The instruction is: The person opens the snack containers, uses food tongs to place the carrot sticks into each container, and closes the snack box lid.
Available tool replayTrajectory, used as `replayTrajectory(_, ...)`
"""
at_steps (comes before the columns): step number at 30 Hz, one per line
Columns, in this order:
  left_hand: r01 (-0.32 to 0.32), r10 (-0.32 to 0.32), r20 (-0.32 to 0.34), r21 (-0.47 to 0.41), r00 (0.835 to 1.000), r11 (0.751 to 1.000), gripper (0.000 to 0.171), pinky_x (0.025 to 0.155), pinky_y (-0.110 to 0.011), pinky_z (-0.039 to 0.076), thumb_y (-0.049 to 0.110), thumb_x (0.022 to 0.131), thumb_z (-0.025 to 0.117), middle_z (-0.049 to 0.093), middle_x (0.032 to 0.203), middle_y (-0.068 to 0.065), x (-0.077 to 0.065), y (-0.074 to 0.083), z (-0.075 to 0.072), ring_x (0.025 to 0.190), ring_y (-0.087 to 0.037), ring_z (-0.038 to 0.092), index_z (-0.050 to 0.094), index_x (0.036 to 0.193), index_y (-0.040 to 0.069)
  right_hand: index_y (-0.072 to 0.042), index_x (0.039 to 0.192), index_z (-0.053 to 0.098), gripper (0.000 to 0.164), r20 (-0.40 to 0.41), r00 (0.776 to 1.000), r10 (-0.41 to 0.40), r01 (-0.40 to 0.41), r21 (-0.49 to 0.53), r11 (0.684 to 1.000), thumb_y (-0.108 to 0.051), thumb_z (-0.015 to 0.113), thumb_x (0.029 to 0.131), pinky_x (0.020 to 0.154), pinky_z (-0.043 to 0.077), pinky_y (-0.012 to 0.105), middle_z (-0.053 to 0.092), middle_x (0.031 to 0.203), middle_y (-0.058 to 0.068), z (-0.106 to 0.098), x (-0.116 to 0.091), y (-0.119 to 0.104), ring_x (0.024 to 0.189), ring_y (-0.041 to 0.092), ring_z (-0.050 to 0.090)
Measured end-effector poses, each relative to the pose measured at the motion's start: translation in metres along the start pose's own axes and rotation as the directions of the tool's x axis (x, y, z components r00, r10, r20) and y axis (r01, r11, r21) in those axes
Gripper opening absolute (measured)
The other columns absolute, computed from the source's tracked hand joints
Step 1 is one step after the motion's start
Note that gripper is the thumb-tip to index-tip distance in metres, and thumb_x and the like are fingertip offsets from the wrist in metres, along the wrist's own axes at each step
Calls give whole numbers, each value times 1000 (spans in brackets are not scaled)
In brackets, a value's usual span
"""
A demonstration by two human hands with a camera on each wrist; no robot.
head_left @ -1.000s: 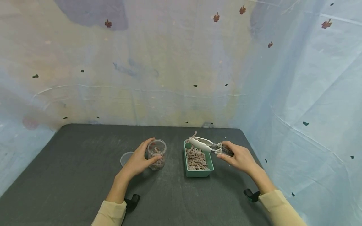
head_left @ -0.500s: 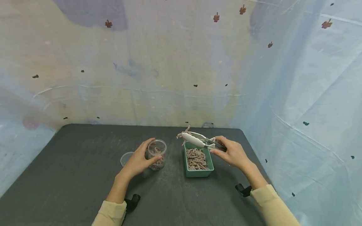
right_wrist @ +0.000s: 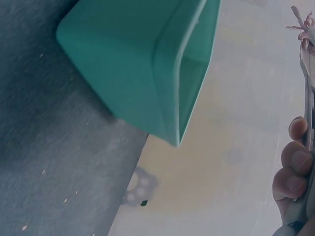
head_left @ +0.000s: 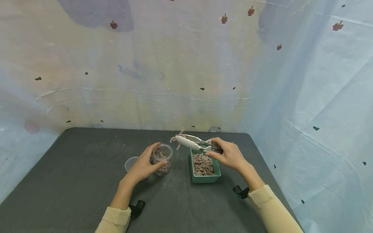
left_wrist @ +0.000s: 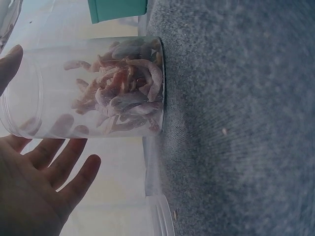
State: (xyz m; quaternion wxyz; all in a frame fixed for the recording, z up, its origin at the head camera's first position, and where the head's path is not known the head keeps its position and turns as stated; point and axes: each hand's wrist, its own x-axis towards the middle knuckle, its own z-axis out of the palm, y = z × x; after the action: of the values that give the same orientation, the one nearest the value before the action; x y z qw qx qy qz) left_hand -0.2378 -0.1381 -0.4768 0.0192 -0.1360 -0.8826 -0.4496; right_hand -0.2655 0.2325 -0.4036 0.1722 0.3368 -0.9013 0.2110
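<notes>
My left hand point(head_left: 145, 165) curls round a clear plastic jar point(head_left: 162, 158) standing upright and uncapped on the table. Pale brownish strips point(left_wrist: 123, 88) fill its lower part in the left wrist view. My right hand point(head_left: 228, 153) grips a pair of tongs point(head_left: 192, 142) with white tips and dark metal handles. Pinched in the tips is a small bunch of strips point(head_left: 176, 138), held in the air just right of the jar's mouth. Below the tongs, a green rectangular container point(head_left: 206, 179) holds many more strips point(head_left: 202, 164).
A clear round lid point(head_left: 130, 163) lies on the dark table point(head_left: 87, 181), left of the jar and partly behind my left hand. A patterned plastic sheet point(head_left: 175, 64) hangs along the back and right of the table.
My right hand has moved left, carrying the tongs and their strips from over the green container towards the jar. My left hand and the jar have stayed in place.
</notes>
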Motion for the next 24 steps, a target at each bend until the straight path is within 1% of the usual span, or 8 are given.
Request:
replayTrajectory(4,-5,5,-2,0,1000,1000,97,107,-69,41,61,91,74,37,163,-15,0,1,0,147,-43,41,27,165,21,-12,131,63,50,0,1000,-23,23,11,1000,-39,80,92,56,40,28,64,83,-5,5,7,-5,60,4,44)
replayTrajectory(7,-2,2,-4,2,1000,1000,97,108,-69,41,59,91,75,37,162,-16,0,1,1,146,-43,41,27,165,18,-11,132,63,52,5,999,-40,39,22,999,-40,80,92,58,44,29,67,87,-3,9,12,-9,62,3,48)
replayTrajectory(9,3,-3,-3,6,1000,1000,97,108,-70,40,58,91,76,37,163,-16,-1,1,1,146,-43,40,27,165,18,-10,133,63,52,14,999,-44,44,25,999,-38,81,92,58,46,30,69,89,-2,11,14,-12,62,3,49)
replayTrajectory(14,7,-7,-7,10,1000,1000,98,108,-70,40,58,91,75,33,165,-17,-1,0,1,148,-44,38,26,165,16,-11,132,64,52,38,998,-46,46,10,999,-30,84,88,58,44,29,67,86,-3,19,21,-17,60,4,46)
replayTrajectory(18,4,-4,-7,16,1000,1000,99,110,-70,38,59,92,74,32,165,-18,-1,-1,0,149,-45,37,25,165,14,-12,131,64,50,63,997,-49,49,8,999,-35,82,90,57,42,29,65,85,-3,24,24,-20,61,5,46)
replayTrajectory(24,2,-2,0,16,1000,1000,97,109,-72,38,58,92,75,28,167,-18,0,0,0,149,-46,35,26,165,17,-14,132,65,50,122,992,-42,43,-9,999,-45,76,94,56,44,28,68,90,-4,34,25,-20,63,4,52)
